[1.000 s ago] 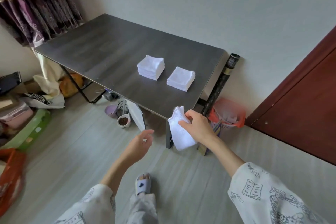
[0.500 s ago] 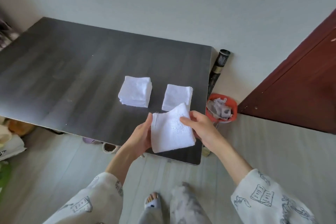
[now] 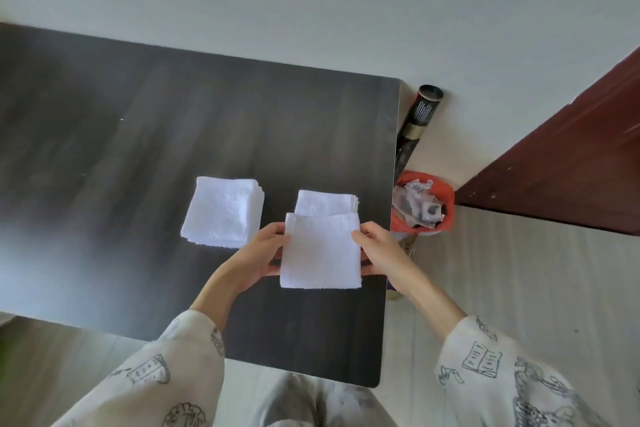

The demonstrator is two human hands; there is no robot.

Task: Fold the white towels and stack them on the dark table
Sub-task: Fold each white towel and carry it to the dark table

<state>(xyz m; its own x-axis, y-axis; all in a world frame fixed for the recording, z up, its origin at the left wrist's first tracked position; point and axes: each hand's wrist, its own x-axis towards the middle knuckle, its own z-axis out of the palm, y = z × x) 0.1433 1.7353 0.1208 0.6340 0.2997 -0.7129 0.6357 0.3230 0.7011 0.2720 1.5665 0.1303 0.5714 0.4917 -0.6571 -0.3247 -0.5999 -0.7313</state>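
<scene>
Right now, seen from the head camera, both hands hold one white towel (image 3: 320, 250) above the dark table (image 3: 138, 149), near the table's right end. The left hand (image 3: 256, 258) grips the towel's left edge, thumb on top and fingers curled underneath. The right hand (image 3: 379, 250) grips the right edge the same way, thumb on the cloth and fingers closed below it. The towel is spread flat between them as a rough square, with its far edge turned up slightly.

Just behind the held towel, partly hidden by it, sits a stack of folded towels (image 3: 327, 203) on the table. A second stack (image 3: 223, 211) lies to its left, a little apart, squared up and several layers thick. Both stacks rest on the tabletop close to the right end.

Off the table's right edge stands a red bin (image 3: 445, 198) full of crumpled scraps, and a dark tube (image 3: 420, 114) leans against the pale wall behind it. A dark red door (image 3: 571, 156) fills the right side. Patterned pale sleeves (image 3: 502, 374) cover both forearms, and the floor below is light wood.
</scene>
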